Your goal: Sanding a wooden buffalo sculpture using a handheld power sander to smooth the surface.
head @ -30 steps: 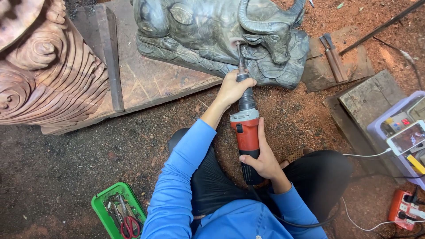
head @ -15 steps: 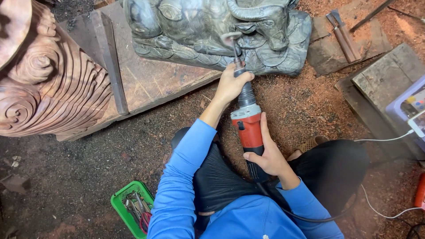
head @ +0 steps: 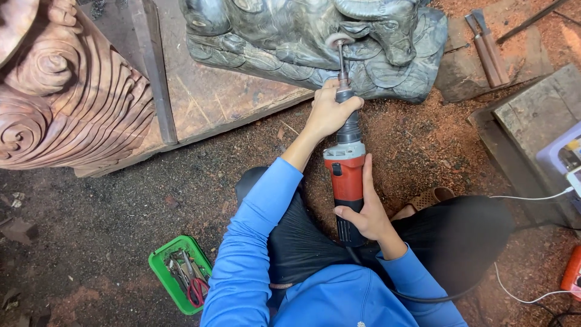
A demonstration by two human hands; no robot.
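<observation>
A red and grey electric die grinder [head: 347,172] points away from me, its long shaft and small round sanding head [head: 339,41] pressed against a dark carved wooden buffalo sculpture [head: 290,33]. My left hand [head: 330,109] is wrapped around the grinder's black neck close to the shaft. My right hand [head: 363,212] grips the rear of the red body. Both arms are in blue sleeves. A black cord runs from the grinder's tail past my lap.
A large reddish carved wood piece with ridged swirls [head: 57,103] sits at the left on a wooden pallet [head: 206,103]. A green tray of small tools [head: 180,280] lies on the sawdust floor. Wood blocks [head: 532,115], a chisel [head: 487,48] and white cables [head: 532,197] are at the right.
The view has shifted a little, so the sculpture and grinder sit slightly further right and lower. Both hands keep the same grip, with the head still on the carving.
</observation>
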